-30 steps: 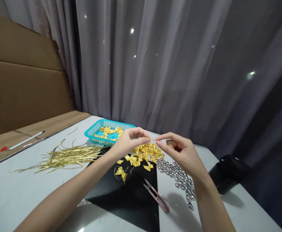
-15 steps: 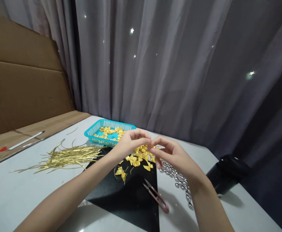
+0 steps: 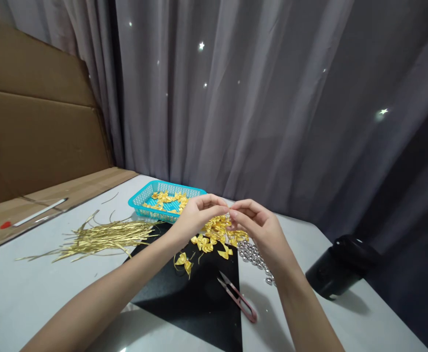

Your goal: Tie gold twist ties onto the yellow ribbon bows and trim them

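My left hand [image 3: 201, 213] and my right hand [image 3: 252, 221] meet fingertip to fingertip above a pile of yellow bows [image 3: 217, 228]. Both pinch at the same spot; whatever lies between the fingertips is too small to make out. Below them, more bows rest on a black mat [image 3: 195, 303], one of them a bow with gold strands [image 3: 183, 263]. Pink-handled thread snips [image 3: 241, 299] lie with their blades apart at the mat's right edge. Silver beads [image 3: 252, 254] are spread beside my right wrist, which partly hides them.
A turquoise basket [image 3: 144, 212] with yellow bows stands at the back. Gold strands [image 3: 107, 238] lie at the left, near cardboard [image 3: 41, 132] and a white stick [image 3: 39, 213]. A black cylindrical object [image 3: 340, 268] is at the right. A grey curtain [image 3: 265, 107] hangs behind.
My right hand has turned and its forearm has shifted left, now covering the nearest beads. Its fingers are drawn up closer to my left fingertips. My left hand has hardly moved.
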`<state>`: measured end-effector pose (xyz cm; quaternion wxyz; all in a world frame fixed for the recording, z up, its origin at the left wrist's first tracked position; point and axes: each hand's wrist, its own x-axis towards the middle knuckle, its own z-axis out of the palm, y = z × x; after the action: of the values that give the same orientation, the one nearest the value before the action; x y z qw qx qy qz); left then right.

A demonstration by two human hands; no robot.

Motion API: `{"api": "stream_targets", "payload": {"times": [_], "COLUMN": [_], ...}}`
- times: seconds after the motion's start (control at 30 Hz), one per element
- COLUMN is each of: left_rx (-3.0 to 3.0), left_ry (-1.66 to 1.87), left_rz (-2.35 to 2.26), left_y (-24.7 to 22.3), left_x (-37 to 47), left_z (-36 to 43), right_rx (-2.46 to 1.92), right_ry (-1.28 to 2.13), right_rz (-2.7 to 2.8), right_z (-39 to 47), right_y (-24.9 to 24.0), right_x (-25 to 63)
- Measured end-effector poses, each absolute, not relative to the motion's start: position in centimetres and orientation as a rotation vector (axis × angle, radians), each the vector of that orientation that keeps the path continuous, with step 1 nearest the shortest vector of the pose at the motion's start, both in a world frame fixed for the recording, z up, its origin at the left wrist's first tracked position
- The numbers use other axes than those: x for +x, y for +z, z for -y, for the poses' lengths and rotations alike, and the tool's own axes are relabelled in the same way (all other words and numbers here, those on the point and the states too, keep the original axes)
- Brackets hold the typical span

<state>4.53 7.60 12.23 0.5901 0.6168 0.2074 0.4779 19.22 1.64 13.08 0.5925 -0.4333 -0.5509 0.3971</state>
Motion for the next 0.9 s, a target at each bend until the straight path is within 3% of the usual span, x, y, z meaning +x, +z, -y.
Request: {"api": "stream_targets", "payload": {"times": [0.4, 0.9], "left_rx": [1.756, 1.555], "left_ry": [1.185, 1.062], "left_rz": [-0.482, -0.501], "left_y": [12.15, 12.97], "left_x": [4.14, 4.04], "left_z": [-7.84, -7.62], "right_rx": [-1.027, -1.107], "right_ry": [0.754, 0.619], "right_rz": [1.382, 1.537], "right_z": [-1.37, -0.94], "right_y": [13.30, 13.35], "right_x": [19.21, 19.52]}}
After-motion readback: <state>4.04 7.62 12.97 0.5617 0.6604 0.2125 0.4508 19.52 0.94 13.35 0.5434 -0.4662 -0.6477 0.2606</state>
